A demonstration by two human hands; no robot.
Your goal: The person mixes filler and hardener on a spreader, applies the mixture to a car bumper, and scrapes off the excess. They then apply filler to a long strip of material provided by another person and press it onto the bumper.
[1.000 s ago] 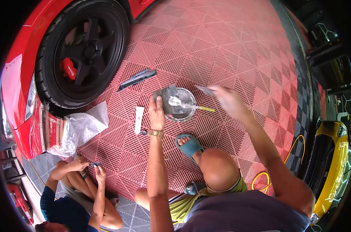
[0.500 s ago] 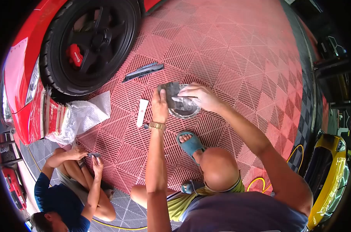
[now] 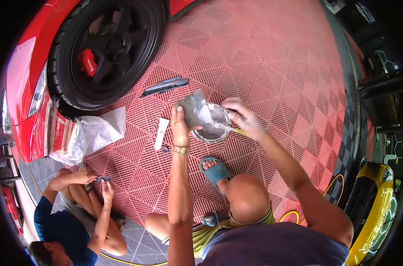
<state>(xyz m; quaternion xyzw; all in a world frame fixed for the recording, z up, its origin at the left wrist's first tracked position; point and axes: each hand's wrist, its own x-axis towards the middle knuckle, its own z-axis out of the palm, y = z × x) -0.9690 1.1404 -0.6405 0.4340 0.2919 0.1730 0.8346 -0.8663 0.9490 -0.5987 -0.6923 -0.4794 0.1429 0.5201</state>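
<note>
My left hand (image 3: 180,128) grips a thin grey plate (image 3: 190,108) by its left side, the thumb lying along it. Pale paste (image 3: 206,114) is smeared on the plate's right edge. Closed around a putty-smeared spatula (image 3: 235,130) with a yellowish handle, my right hand (image 3: 245,120) is just right of the plate. The spatula's whitened end reaches over an open round can (image 3: 206,139) of grey paste, below and behind the plate. Left of the can lie a white tube (image 3: 161,134) and a small dark cap (image 3: 165,149).
Dark trim strips (image 3: 165,86) lie on the red grid floor near a red car's black wheel (image 3: 117,44). Bubble wrap (image 3: 97,131) is beside the bumper. At lower left another person (image 3: 70,226) holds a small dark piece. A yellow hose (image 3: 339,184) runs at right, by a yellow car part (image 3: 379,199).
My right hand has moved right, off the plate, so the spatula's handle and more of the can show. The plate has turned slightly, and pale paste now shows on its right edge.
</note>
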